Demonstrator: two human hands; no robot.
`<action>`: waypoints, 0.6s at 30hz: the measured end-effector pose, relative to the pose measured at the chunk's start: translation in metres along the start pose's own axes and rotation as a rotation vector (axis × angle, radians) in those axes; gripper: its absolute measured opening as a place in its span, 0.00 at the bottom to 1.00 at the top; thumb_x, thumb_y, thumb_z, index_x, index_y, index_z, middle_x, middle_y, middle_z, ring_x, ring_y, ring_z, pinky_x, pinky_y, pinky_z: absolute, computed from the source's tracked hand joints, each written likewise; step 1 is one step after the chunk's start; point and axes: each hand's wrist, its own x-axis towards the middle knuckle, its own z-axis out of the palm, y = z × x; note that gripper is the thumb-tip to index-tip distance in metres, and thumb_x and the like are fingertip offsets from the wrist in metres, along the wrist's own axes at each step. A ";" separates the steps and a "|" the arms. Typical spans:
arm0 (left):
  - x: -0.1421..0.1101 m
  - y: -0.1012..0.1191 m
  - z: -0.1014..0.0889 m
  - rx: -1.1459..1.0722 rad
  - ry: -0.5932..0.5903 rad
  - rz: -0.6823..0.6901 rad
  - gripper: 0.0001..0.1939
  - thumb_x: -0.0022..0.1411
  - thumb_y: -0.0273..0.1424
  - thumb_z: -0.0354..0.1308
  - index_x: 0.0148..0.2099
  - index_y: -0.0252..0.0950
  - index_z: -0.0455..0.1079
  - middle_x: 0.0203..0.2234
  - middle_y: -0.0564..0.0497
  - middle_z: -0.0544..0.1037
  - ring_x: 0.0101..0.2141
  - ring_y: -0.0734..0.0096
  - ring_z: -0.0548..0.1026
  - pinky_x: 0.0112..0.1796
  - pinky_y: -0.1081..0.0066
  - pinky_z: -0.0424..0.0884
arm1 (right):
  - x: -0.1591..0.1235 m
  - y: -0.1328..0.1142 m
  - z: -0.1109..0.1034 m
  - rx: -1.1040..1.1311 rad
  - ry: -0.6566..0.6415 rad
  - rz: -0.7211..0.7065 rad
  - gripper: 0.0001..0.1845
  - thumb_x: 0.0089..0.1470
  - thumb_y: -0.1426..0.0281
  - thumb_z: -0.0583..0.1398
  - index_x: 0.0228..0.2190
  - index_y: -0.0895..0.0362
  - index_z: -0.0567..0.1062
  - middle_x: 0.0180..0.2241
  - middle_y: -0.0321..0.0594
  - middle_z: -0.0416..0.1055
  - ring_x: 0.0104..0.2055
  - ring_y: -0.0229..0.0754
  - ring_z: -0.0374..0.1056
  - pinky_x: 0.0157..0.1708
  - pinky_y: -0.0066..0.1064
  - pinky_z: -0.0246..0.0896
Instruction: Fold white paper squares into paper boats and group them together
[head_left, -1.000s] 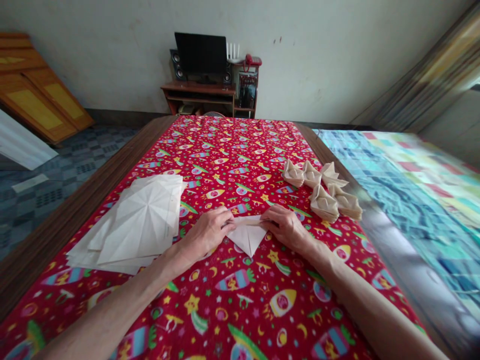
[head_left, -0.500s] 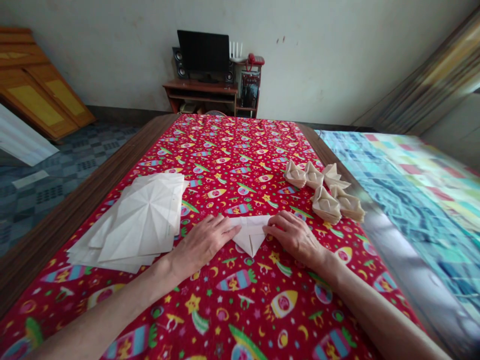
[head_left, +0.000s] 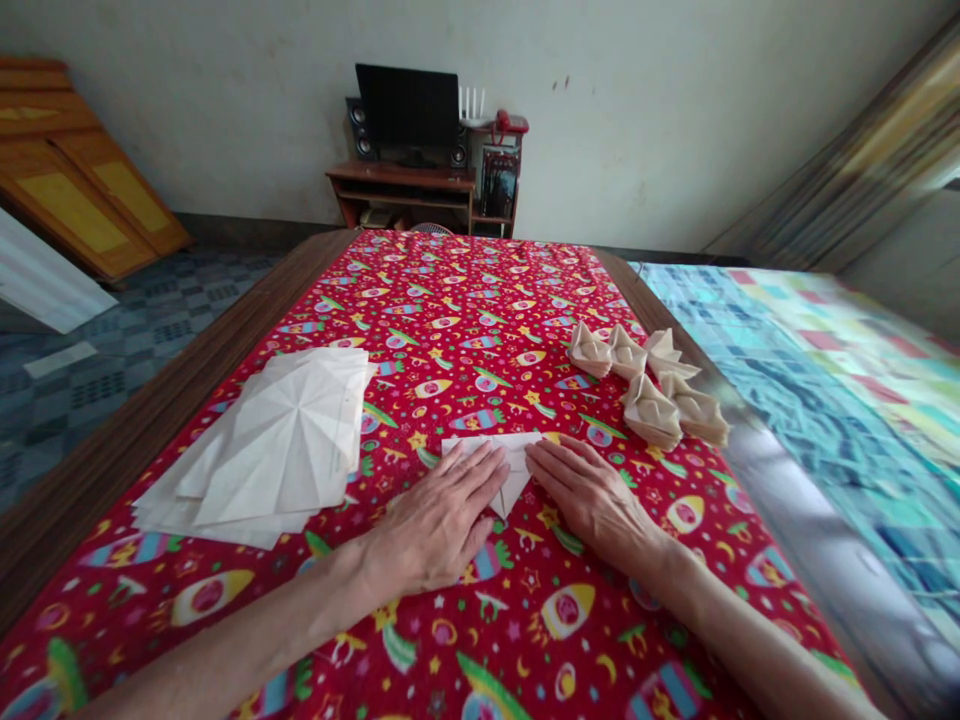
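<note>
A small white folded paper (head_left: 514, 484) lies on the red patterned cloth, its point toward me and a straight edge at the far side. My left hand (head_left: 448, 510) rests flat over its left part, fingers stretched out and covering much of it. At the paper's right side, the fingertips of my right hand (head_left: 589, 490) touch the edge with the fingers extended and close together. Left of my hands lies a pile of creased white paper sheets (head_left: 289, 440). Several stacks of folded cream paper pieces (head_left: 651, 408) stand to the right.
The cloth (head_left: 450, 340) covers a brown wooden table (head_left: 247, 305). Beyond its far end stands a desk (head_left: 401, 178) with a monitor (head_left: 409, 112). A wooden cabinet (head_left: 82, 185) is at the left, and a bed with a colourful cover (head_left: 795, 380) runs along the right.
My left hand has slid right and nearer, from the paper's left corner to flat on top of it. My right hand has shifted slightly nearer, its fingers straighter.
</note>
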 end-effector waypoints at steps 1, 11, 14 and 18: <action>0.002 0.001 0.000 -0.002 0.002 0.006 0.29 0.65 0.32 0.47 0.66 0.31 0.48 0.64 0.41 0.52 0.65 0.59 0.47 0.62 0.54 0.49 | 0.000 -0.004 0.000 0.016 -0.009 0.008 0.20 0.62 0.76 0.48 0.53 0.62 0.67 0.54 0.49 0.67 0.58 0.49 0.61 0.56 0.48 0.58; -0.010 -0.009 0.005 0.030 0.003 0.028 0.25 0.68 0.34 0.45 0.65 0.35 0.51 0.64 0.47 0.54 0.64 0.65 0.50 0.62 0.60 0.49 | -0.006 -0.017 -0.005 0.173 -0.164 0.108 0.29 0.63 0.63 0.50 0.62 0.62 0.54 0.62 0.49 0.52 0.65 0.50 0.45 0.61 0.50 0.51; -0.020 -0.013 0.004 0.088 0.010 0.006 0.26 0.68 0.32 0.45 0.66 0.34 0.50 0.64 0.47 0.53 0.64 0.64 0.51 0.62 0.60 0.50 | -0.013 -0.013 -0.005 0.155 -0.167 0.140 0.27 0.64 0.65 0.49 0.61 0.62 0.55 0.63 0.47 0.52 0.66 0.48 0.45 0.62 0.49 0.49; -0.034 -0.017 -0.001 0.157 0.018 -0.024 0.25 0.68 0.31 0.45 0.66 0.35 0.51 0.64 0.49 0.55 0.63 0.65 0.53 0.62 0.60 0.50 | -0.017 -0.011 -0.006 0.149 -0.153 0.176 0.26 0.64 0.66 0.49 0.60 0.61 0.57 0.61 0.46 0.55 0.65 0.47 0.48 0.62 0.48 0.49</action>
